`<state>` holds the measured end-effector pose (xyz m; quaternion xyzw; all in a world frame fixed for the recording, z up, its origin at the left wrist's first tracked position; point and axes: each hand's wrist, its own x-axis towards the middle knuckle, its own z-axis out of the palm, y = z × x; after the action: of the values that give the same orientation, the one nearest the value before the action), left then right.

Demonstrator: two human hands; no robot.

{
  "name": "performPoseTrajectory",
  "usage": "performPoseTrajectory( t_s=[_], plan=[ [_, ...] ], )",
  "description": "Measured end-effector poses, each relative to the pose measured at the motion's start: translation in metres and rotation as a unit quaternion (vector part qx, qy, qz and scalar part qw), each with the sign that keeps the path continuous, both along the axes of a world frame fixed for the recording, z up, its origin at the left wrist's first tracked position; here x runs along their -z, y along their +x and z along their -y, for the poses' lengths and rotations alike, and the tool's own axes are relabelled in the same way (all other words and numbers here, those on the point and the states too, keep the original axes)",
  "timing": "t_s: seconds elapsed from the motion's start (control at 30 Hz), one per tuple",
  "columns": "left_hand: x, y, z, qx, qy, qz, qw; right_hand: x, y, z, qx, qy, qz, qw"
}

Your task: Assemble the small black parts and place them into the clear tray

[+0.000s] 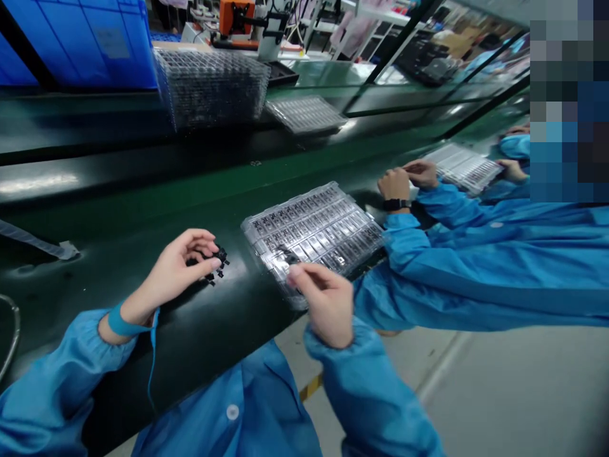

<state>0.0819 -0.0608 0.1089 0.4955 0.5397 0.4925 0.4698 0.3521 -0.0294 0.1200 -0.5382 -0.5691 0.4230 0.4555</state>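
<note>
My left hand [183, 266] is curled around a bunch of small black parts [219, 257], some of which stick out past the fingertips above the bench. In front of my right hand [326, 298] lies a clear plastic tray [309, 228] with rows of pockets, many filled with small dark parts. Thumb and forefinger of the right hand pinch a small dark part [291, 257] over the tray's near left portion. Its exact shape is blurred.
Beside me on the right, a co-worker's hands [404, 181] work near another clear tray [461, 166]. A stack of clear trays [214, 86], a single tray [307, 114] and a blue bin [78, 44] stand on the raised ledge behind. A clear strip [35, 241] lies at left.
</note>
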Motion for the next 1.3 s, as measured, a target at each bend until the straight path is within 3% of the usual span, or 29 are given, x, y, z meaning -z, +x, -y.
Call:
performPoseTrajectory(
  t_s=[0.13, 0.27, 0.53, 0.77, 0.93, 1.07, 1.3],
  plan=[
    [0.007, -0.023, -0.017, -0.074, 0.008, -0.06, 0.995, 0.009, 0.068, -0.02, 0.087, -0.039, 0.054, 0.994],
    [0.014, -0.033, -0.026, -0.095, 0.002, -0.076, 0.993, 0.025, 0.099, -0.031, 0.094, -0.121, 0.113, 0.982],
    [0.015, -0.03, -0.026, -0.083, -0.008, -0.093, 0.992, 0.037, 0.099, -0.035, 0.043, -0.155, 0.274, 0.948],
    [0.015, -0.031, -0.027, -0.084, -0.01, -0.097, 0.992, 0.04, 0.113, -0.034, -0.004, -0.148, 0.327, 0.933],
    [0.015, -0.032, -0.027, -0.087, -0.011, -0.097, 0.991, 0.029, 0.107, -0.033, -0.034, -0.106, 0.433, 0.894],
    [0.017, -0.037, -0.029, -0.097, -0.006, -0.107, 0.989, 0.021, 0.105, -0.033, -0.017, -0.052, 0.506, 0.861],
    [0.023, -0.051, -0.035, -0.138, -0.001, -0.135, 0.981, 0.03, 0.11, -0.036, -0.041, -0.027, 0.523, 0.851]
  ],
)
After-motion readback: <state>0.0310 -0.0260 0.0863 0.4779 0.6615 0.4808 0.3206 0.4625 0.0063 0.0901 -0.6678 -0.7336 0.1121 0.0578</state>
